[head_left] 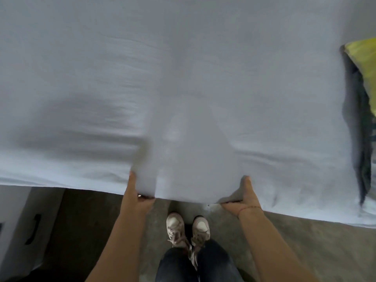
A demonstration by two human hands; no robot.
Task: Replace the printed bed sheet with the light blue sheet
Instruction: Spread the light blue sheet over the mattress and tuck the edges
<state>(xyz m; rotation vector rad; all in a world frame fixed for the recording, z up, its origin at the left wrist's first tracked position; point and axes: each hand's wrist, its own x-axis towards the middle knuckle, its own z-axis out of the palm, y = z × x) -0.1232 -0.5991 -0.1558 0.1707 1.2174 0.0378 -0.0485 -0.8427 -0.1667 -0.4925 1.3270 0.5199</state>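
The light blue sheet [183,78] fills most of the view, spread wide and blurred with motion. My left hand [135,196] grips its near edge from below, left of centre. My right hand [244,198] grips the same edge a little to the right, with a thin bracelet on the wrist. Between the two hands the sheet bulges upward. At the far right edge a strip of yellow and dark printed fabric [364,82] shows past the sheet's side. The bed under the sheet is hidden.
I stand on a grey concrete floor [305,247], my two pale sneakers [187,228] just below the sheet's edge. A white cabinet with a black handle [33,228] stands at the lower left.
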